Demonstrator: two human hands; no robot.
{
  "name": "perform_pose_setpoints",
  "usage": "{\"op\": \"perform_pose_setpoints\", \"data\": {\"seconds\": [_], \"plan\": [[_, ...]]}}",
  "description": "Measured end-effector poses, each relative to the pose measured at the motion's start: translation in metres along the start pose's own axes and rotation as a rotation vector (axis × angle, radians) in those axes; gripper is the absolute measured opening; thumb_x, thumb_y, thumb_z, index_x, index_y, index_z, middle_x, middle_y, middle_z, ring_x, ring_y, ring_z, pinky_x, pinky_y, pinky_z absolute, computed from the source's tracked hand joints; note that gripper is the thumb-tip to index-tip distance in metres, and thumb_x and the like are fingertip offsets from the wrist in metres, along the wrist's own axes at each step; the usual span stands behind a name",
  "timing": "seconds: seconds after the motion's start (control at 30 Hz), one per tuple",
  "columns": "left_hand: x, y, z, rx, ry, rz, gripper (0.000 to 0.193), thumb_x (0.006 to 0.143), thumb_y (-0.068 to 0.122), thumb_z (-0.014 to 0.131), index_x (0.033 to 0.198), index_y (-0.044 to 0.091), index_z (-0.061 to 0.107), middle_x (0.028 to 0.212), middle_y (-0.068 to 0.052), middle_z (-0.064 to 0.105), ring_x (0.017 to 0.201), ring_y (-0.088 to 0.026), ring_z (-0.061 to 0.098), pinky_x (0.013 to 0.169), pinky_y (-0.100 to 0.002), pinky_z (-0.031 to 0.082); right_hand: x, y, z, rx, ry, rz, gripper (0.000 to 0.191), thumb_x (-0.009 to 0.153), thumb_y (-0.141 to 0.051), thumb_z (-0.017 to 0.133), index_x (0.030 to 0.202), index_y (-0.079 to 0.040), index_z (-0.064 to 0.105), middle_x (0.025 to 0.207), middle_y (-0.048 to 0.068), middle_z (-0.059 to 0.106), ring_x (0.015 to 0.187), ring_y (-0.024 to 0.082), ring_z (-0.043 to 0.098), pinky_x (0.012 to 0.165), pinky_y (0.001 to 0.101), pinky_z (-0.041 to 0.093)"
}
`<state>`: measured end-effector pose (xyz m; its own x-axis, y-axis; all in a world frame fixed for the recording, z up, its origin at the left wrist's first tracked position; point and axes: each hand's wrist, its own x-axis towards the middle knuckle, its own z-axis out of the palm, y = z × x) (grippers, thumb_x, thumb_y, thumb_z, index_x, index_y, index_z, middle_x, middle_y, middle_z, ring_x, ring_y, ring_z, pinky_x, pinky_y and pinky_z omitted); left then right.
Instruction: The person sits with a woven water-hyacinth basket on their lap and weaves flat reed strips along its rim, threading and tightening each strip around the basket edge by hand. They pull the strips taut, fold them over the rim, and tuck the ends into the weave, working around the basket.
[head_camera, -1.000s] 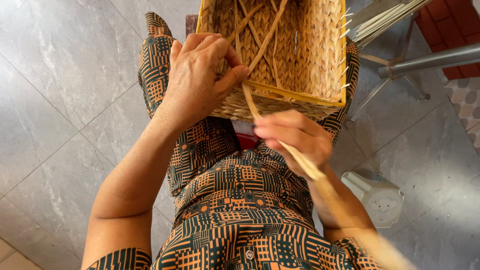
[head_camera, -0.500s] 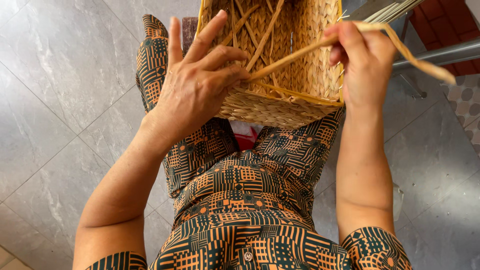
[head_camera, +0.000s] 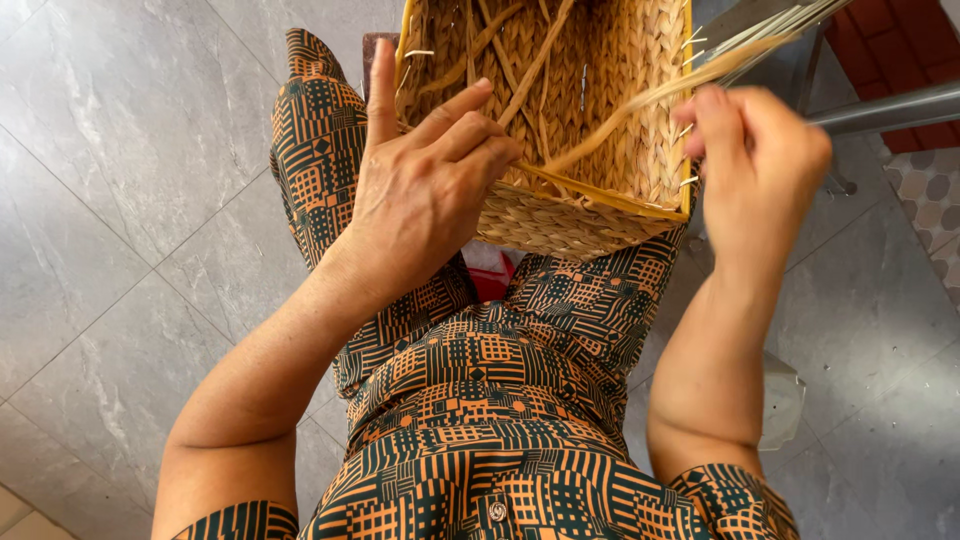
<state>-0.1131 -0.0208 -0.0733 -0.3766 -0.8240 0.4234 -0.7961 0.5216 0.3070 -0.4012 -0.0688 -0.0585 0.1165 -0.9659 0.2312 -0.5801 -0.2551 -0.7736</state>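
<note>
Woven straw basket (head_camera: 600, 190) rests on the person's lap, near rim facing the body, its far end cut off by the top of the frame; bare grey tile floor (head_camera: 120, 200) lies open to the left, while a metal bar (head_camera: 890, 105) and a bundle of thin reeds (head_camera: 770, 25) crowd the right side. Left hand (head_camera: 425, 190) lies over the near-left rim, fingers loosely curled, forefinger extended upward. Right hand (head_camera: 760, 160), raised beside the right rim, pinches a flat straw strand (head_camera: 640, 105) running taut to the near rim.

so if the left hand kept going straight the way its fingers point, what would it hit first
Probably the woven basket: the left hand already rests at its near rim, fingers aimed up and right into the loose strands inside, though depth is unclear.
</note>
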Motion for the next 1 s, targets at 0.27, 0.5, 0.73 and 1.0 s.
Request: {"op": "perform_pose_setpoints", "data": {"seconds": [0.27,0.5,0.73,1.0], "plan": [[0.007,-0.001,-0.008,-0.142,-0.072,-0.043,0.01,0.098,0.007,0.065,0.104,0.011,0.072,0.098,-0.002,0.066,0.106,-0.022,0.068,0.128,-0.059,0.007,-0.087,-0.046,0.065,0.132,-0.218,0.02,0.042,0.102,-0.006,0.066,0.143,-0.002,0.059,0.075,0.002,0.071,0.065,0.007,0.07,0.062,0.0218,0.055],[0.004,0.004,-0.011,-0.138,-0.112,-0.041,0.009,0.099,0.011,0.067,0.106,0.012,0.073,0.091,-0.003,0.063,0.099,-0.022,0.068,0.127,-0.054,0.011,-0.072,-0.023,0.09,0.601,-0.3,0.384,0.032,0.103,-0.017,0.066,0.13,0.0,0.067,0.062,-0.003,0.061,0.049,0.002,0.05,0.044,0.018,0.036],[-0.006,-0.002,-0.013,-0.231,-0.069,-0.034,0.015,0.102,0.011,0.069,0.115,0.016,0.073,0.108,0.0,0.068,0.112,-0.02,0.067,0.127,-0.049,0.015,-0.073,-0.008,0.064,0.997,-0.496,0.544,0.024,0.099,-0.019,0.07,0.109,0.002,0.072,0.071,-0.004,0.061,0.047,-0.001,0.039,0.042,0.0163,0.029],[-0.016,-0.02,-0.01,-0.261,-0.104,-0.064,0.02,0.102,0.011,0.071,0.121,0.015,0.068,0.1,0.001,0.065,0.106,-0.021,0.068,0.13,-0.048,0.021,-0.066,0.002,0.001,1.241,-0.514,0.458,0.032,0.106,-0.026,0.072,0.099,0.005,0.071,0.066,-0.001,0.057,0.045,0.0,0.037,0.046,0.0171,0.026]]}}
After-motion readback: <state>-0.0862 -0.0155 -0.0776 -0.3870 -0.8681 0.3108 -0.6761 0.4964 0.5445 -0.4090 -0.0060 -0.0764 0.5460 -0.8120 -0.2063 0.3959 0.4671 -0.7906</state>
